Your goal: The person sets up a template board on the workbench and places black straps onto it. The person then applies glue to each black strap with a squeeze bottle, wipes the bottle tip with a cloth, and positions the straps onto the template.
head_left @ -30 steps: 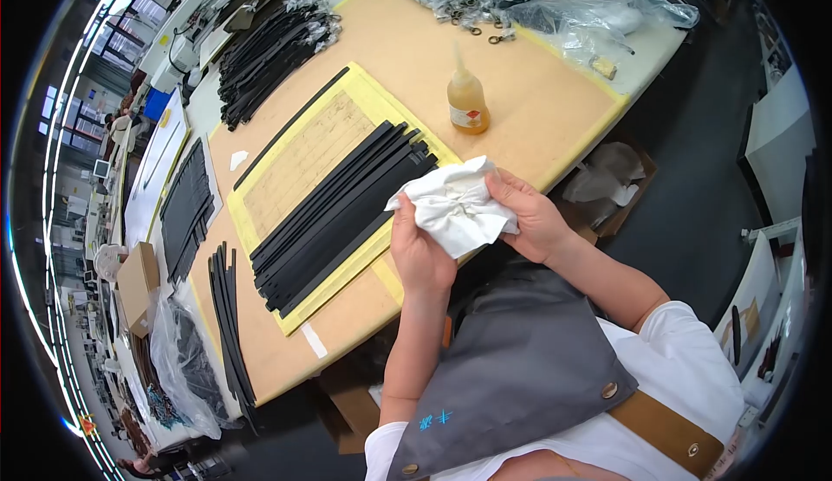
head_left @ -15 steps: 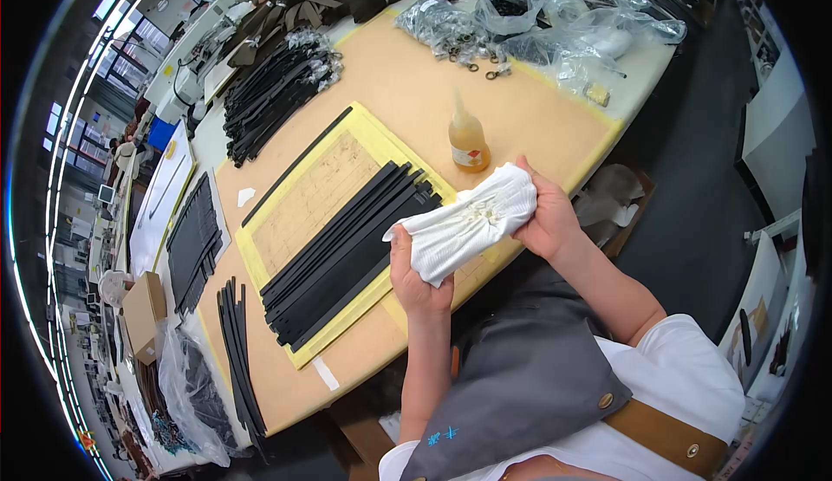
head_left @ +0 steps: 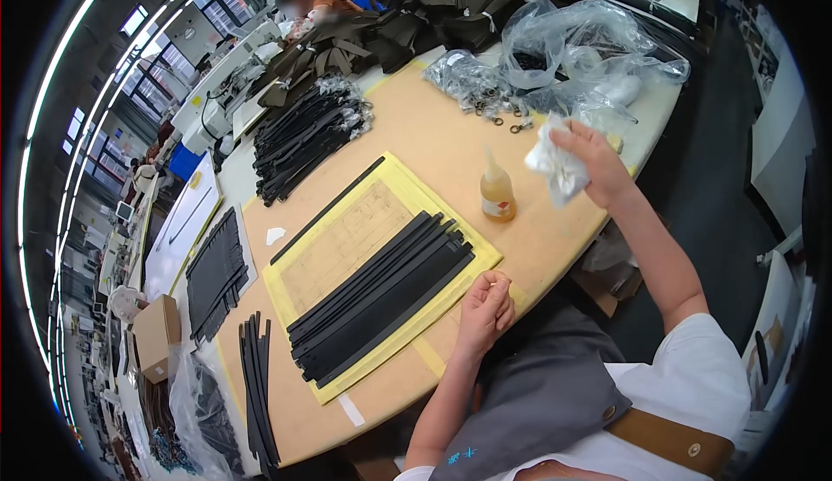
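My right hand (head_left: pixel 598 162) grips a crumpled white cloth (head_left: pixel 555 165), raised above the right part of the table. My left hand (head_left: pixel 486 309) is closed over the table's near edge, with its fingers curled together; whatever it may hold is too small to make out. Between the hands and further back, a bottle of amber liquid (head_left: pixel 497 195) with a narrow tip stands upright. Left of my left hand, black strips (head_left: pixel 381 299) lie side by side on a yellow-edged board (head_left: pixel 351 240). One thin black strip (head_left: pixel 328 210) lies along the board's far left edge.
Bundled black strips (head_left: pixel 303 139) and dark brown pieces (head_left: pixel 407 26) lie at the back. Clear plastic bags (head_left: pixel 589 48) and metal rings (head_left: pixel 507 121) are at the back right. More strips (head_left: pixel 257 386) and a cardboard box (head_left: pixel 157 338) are at the left. Another person (head_left: pixel 325 0) is beyond.
My left hand has let go of the cloth and closed. My right hand has carried the cloth up and to the right, where it is bunched rather than stretched. The view has shifted.
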Demonstrator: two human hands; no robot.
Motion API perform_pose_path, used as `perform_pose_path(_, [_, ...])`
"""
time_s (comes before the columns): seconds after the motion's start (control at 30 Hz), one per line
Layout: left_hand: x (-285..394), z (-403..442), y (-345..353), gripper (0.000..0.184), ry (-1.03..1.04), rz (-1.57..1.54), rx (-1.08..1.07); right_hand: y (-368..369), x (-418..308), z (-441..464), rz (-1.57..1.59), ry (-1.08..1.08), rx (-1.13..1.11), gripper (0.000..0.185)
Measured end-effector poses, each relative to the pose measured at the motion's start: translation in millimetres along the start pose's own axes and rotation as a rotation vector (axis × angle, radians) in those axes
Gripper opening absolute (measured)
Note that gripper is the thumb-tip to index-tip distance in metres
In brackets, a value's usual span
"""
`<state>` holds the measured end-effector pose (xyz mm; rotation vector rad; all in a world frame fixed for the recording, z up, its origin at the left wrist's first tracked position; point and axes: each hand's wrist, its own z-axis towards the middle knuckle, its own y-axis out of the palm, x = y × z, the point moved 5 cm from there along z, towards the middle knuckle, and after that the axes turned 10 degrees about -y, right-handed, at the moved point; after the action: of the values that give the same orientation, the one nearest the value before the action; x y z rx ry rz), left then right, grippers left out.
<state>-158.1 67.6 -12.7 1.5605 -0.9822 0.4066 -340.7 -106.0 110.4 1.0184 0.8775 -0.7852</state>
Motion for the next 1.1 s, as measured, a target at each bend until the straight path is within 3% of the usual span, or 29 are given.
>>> perform_pose_path(0.17, [-1.3, 0.4, -8.2, 0.010, -0.005, -0.074, -0.005, 50.5, -28.8, 57.9, -0.480, -0.529, -0.226, 0.022])
perform_pose_path(0.27, [-0.9, 1.9, -13.6, 0.011, 0.017, -0.107, 0.001, 69.2, -5.5, 48.1, -0.787, -0.754, -0.610, 0.020])
perform_pose_path(0.37, [-2.3, 1.5, -16.8, 0.012, 0.031, -0.115, 0.004, 59.1, 16.8, 35.4, -0.775, -0.660, -0.723, 0.022])
perform_pose_path(0.47, [-1.3, 3.6, -12.0, 0.012, 0.010, -0.089, -0.024, 48.2, 25.7, 41.5, -0.452, -0.423, -0.447, 0.024])
perform_pose_path(0.5, [-2.5, 4.1, -10.7, 0.011, -0.001, -0.092, -0.023, 53.9, 26.3, 44.9, -0.363, -0.427, -0.258, 0.024])
perform_pose_path(0.6, [-5.1, 4.9, -15.8, 0.013, -0.007, -0.106, -0.033, 57.4, 20.9, 47.9, -0.742, -0.268, -0.334, 0.023])
perform_pose_path(0.63, [-6.2, 4.3, -17.4, 0.012, -0.004, -0.112, -0.024, 55.9, 33.2, 50.0, -0.738, -0.243, -0.393, 0.026])
perform_pose_path(1.03, [-4.3, 2.3, -17.8, 0.009, 0.034, -0.141, 0.003, 51.4, 51.1, 41.4, -0.882, -0.366, -0.299, 0.036])
perform_pose_path(1.1, [-2.9, 2.9, -17.7, 0.008, 0.032, -0.154, 0.004, 52.9, 47.3, 36.8, -0.968, -0.483, -0.280, 0.036])
